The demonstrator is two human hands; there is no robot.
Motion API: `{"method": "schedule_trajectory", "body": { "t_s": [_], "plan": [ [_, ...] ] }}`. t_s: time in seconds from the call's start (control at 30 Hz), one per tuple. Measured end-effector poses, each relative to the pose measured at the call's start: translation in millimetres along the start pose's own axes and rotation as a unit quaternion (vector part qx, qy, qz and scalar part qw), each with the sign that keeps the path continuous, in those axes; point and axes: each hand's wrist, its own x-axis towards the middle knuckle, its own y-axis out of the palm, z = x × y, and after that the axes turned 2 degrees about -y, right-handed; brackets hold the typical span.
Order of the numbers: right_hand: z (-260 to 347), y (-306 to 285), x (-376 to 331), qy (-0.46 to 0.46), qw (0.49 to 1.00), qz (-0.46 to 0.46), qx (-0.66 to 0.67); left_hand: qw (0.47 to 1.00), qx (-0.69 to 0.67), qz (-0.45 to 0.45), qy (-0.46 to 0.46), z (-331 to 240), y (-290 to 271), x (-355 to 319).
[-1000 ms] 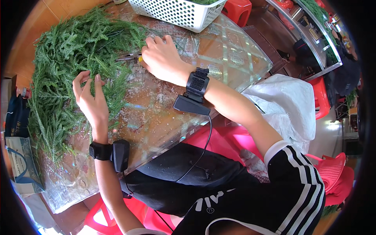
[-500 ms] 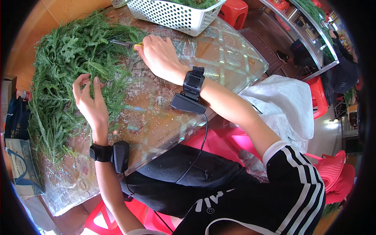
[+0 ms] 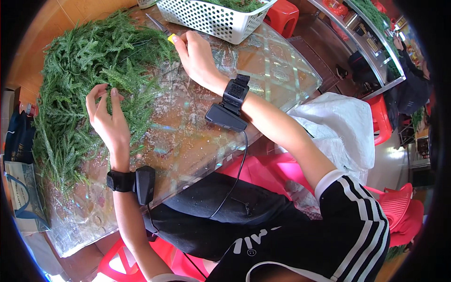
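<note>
A broad heap of green artificial fir sprigs (image 3: 70, 101) covers the left part of the table. Over its near right side is my left hand (image 3: 108, 113), fingers loosely bent and apart, with nothing visible in them. My right hand (image 3: 197, 55) is just right of the heap, closed around the yellow handle of a pair of scissors (image 3: 159, 25). The grey blades point up and left, away from me, past the heap's far edge. Their pivot is hard to make out, and my fingers hide part of the handle.
A white perforated basket (image 3: 206, 22) with more greenery stands at the table's far edge. Paper bags (image 3: 23, 197) lean by the left edge. Right of the glossy table (image 3: 277, 70) sit a white sack (image 3: 336, 127) and red stools (image 3: 282, 16). Cables hang from my wrist straps.
My right hand has moved slightly right and away from me, lifting the scissors off the sprigs. Their blades have swung from pointing left to up-left. My left hand has barely moved.
</note>
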Motion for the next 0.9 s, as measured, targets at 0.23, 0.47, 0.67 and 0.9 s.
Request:
{"method": "schedule_trajectory", "body": {
  "t_s": [0.23,0.47,0.67,0.9],
  "plan": [
    [-3.0,-3.7,1.5,-0.015,0.999,0.027,-0.005,1.000,0.002,-0.009,-0.004,3.0,-1.4,0.7],
    [-4.5,1.1,-5.1,0.038,0.996,0.063,0.050,0.999,-0.009,-0.013,-0.031,3.4,-3.9,2.3],
    [-2.3,-0.9,-4.6,0.127,0.979,0.118,0.110,1.000,0.007,-0.029,0.001,2.9,-4.1,3.5],
    [-0.8,-0.7,-4.3,0.129,0.975,0.117,0.138,0.999,-0.006,-0.035,-0.011,-0.3,-4.5,3.7]
  ]
}}
